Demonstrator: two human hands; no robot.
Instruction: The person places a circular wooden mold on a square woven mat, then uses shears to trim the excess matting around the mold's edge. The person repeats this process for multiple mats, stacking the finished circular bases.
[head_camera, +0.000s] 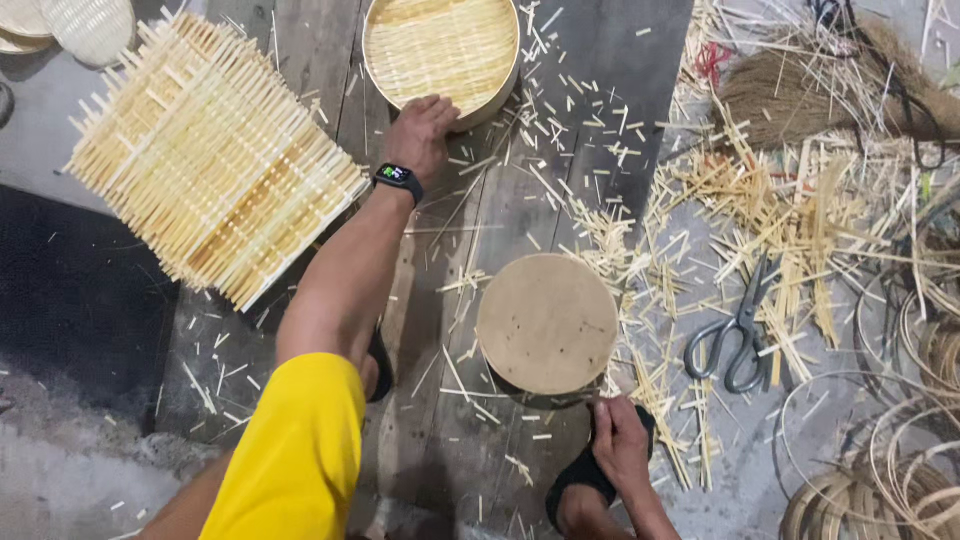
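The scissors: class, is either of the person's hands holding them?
No: the scissors lie alone among the bamboo offcuts, while the left hand rests on the round woven basket and the right hand is by the round block.

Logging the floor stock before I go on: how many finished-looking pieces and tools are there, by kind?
Round woven bamboo steamer tray under the left hand: 1
Round plain wooden disc block by the right hand: 1
Square stacks of pale bamboo-slat mats: 1
Grey metal scissors: 1
Total: 4
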